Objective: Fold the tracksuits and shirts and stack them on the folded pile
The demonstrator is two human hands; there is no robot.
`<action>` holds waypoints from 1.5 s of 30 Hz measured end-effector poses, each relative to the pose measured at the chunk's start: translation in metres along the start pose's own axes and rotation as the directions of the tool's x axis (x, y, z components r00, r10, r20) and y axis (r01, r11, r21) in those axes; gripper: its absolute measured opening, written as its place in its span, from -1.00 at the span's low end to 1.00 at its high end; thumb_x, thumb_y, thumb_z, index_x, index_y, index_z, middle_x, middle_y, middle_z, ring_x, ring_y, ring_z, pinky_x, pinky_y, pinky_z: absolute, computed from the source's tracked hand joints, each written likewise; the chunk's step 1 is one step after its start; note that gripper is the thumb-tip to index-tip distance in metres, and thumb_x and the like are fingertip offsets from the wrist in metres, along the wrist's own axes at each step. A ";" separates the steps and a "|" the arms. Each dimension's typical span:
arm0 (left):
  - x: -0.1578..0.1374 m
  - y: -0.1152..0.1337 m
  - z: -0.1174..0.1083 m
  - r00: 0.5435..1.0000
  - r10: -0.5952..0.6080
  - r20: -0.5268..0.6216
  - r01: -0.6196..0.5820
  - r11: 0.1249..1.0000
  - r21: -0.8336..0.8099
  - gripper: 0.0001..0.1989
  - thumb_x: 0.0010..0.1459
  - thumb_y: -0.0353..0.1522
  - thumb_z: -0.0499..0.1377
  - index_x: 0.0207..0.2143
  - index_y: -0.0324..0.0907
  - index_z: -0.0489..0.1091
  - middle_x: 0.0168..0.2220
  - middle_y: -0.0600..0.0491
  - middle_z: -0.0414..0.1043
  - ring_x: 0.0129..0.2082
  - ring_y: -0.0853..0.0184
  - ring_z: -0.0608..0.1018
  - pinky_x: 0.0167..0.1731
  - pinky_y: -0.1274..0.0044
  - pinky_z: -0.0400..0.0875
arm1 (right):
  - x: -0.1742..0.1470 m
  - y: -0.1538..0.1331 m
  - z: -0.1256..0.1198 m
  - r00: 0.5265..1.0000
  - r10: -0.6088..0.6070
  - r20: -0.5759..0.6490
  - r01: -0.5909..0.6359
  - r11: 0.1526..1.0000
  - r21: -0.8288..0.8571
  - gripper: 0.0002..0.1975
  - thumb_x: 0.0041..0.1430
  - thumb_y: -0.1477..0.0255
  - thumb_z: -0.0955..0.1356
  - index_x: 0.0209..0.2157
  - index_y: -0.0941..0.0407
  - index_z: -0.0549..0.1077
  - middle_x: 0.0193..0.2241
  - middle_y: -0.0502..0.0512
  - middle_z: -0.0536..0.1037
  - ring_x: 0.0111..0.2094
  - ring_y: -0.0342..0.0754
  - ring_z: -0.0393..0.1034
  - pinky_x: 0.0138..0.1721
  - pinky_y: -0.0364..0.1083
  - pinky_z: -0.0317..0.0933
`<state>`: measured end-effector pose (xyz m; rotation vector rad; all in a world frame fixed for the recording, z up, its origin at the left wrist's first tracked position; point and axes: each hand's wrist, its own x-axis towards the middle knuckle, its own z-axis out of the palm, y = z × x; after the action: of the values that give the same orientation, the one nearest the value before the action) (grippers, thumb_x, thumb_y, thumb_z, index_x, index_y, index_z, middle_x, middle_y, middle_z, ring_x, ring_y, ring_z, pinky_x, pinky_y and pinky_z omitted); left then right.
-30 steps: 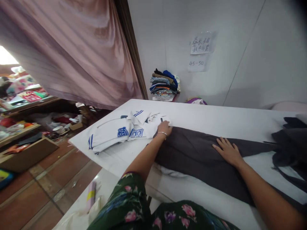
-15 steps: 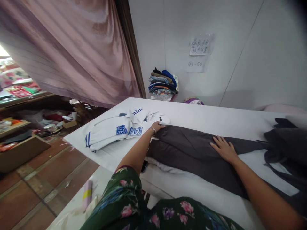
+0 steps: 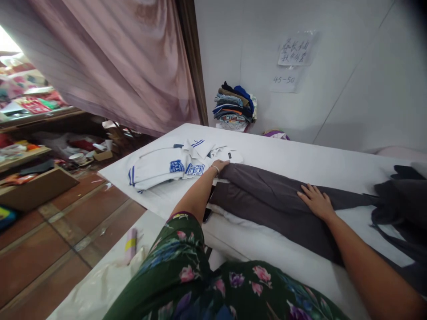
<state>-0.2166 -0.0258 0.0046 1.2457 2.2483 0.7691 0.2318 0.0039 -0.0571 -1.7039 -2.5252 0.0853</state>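
A dark grey garment (image 3: 263,191) lies spread along the white table (image 3: 293,155); I cannot tell its exact kind. At its left end my left hand (image 3: 220,166) has its fingers closed on the upper corner of the hem, a bracelet at the wrist. Farther right, my right hand (image 3: 316,202) rests flat on the cloth with fingers spread. Just beyond my left hand lies a white shirt (image 3: 156,166) with blue stripes and blue badges. Bunched dark cloth (image 3: 400,195) sits at the right end of the garment.
A pile of folded clothes (image 3: 235,106) stands by the wall. A dark phone-like object (image 3: 207,215) lies near the table's front edge. To the lower left is a pink roll with a yellow band (image 3: 130,246). Cardboard boxes (image 3: 40,189) are on the tiled floor under a pink curtain (image 3: 133,66).
The camera view has shifted slightly, so the scene sits a little farther right. Both hands stay in nearly the same places on the grey garment.
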 end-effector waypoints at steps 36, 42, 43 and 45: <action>-0.101 -0.005 -0.026 0.960 0.269 0.079 -0.277 0.862 0.426 -0.74 0.07 -0.30 0.09 -0.17 -0.11 0.39 -0.21 0.03 0.52 -0.19 0.24 0.53 -0.22 0.50 0.36 | -0.133 0.017 -0.039 0.960 0.173 -0.220 -0.129 0.971 0.201 -0.63 0.22 0.34 0.19 0.03 0.09 0.39 -0.13 0.17 0.49 -0.06 0.08 0.33 -0.07 -0.01 0.21; -0.091 -0.008 -0.014 0.964 0.250 0.084 -0.258 0.821 0.509 -0.75 0.01 -0.33 0.08 -0.23 -0.14 0.42 -0.24 -0.06 0.53 -0.19 0.15 0.55 -0.24 0.46 0.39 | -0.140 0.022 -0.052 0.968 0.180 -0.173 -0.173 0.983 0.054 -0.64 0.27 0.24 0.19 -0.03 0.10 0.41 -0.23 0.18 0.51 -0.17 0.04 0.38 -0.19 -0.07 0.19; -0.091 -0.008 -0.015 0.962 0.266 0.063 -0.261 0.827 0.497 -0.75 -0.01 -0.33 0.08 -0.24 -0.14 0.42 -0.25 -0.05 0.53 -0.19 0.14 0.55 -0.24 0.45 0.40 | -0.145 0.026 -0.054 0.965 0.192 -0.176 -0.190 0.981 0.027 -0.62 0.27 0.21 0.18 -0.03 0.11 0.41 -0.24 0.18 0.51 -0.18 0.05 0.38 -0.20 -0.07 0.19; -0.092 -0.009 -0.016 0.961 0.276 0.017 -0.251 0.846 0.470 -0.75 -0.01 -0.32 0.08 -0.25 -0.11 0.41 -0.28 -0.02 0.53 -0.20 0.13 0.55 -0.25 0.42 0.41 | -0.157 0.038 -0.056 0.958 0.213 -0.190 -0.216 0.976 0.006 -0.59 0.27 0.18 0.17 -0.04 0.12 0.42 -0.24 0.19 0.52 -0.19 0.05 0.39 -0.20 -0.06 0.19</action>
<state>-0.1872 -0.1130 0.0217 1.8089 2.4208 0.3478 0.3311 -0.1279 -0.0126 -1.8876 -2.2063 -0.0783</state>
